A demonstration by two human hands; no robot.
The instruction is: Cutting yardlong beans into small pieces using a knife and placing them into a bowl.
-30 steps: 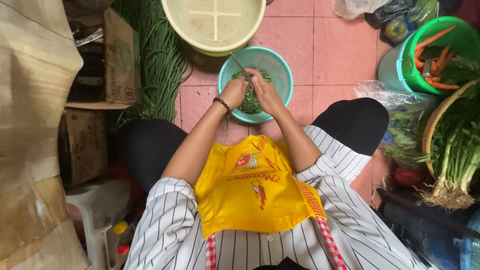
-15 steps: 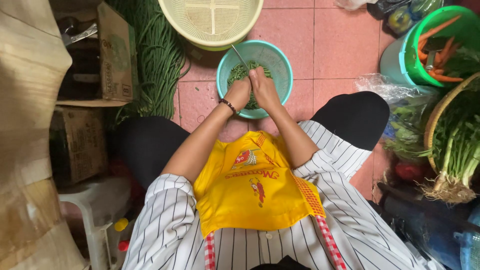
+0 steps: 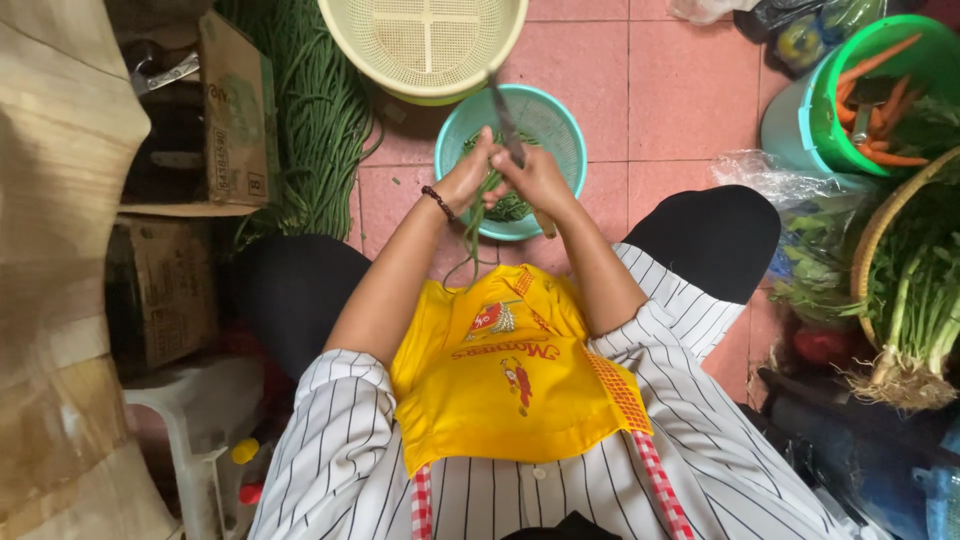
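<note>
Pink tile floor point(image 3: 690, 100), seated person. Left hand point(image 3: 468, 178) grips long beans point(image 3: 478, 215), their length hanging toward the lap. Right hand point(image 3: 538, 180) closed on a knife point(image 3: 503, 118), blade pointing away, directly above the teal basket point(image 3: 556, 122).

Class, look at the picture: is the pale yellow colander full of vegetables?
No, the pale yellow colander is empty; its slotted bottom shows bare.

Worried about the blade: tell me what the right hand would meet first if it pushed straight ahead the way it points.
Probably the teal basket with cut greens, directly ahead of the right hand and its knife. Beyond lies the cream colander. Depth is unclear, since the hand may be above the basket.
</note>
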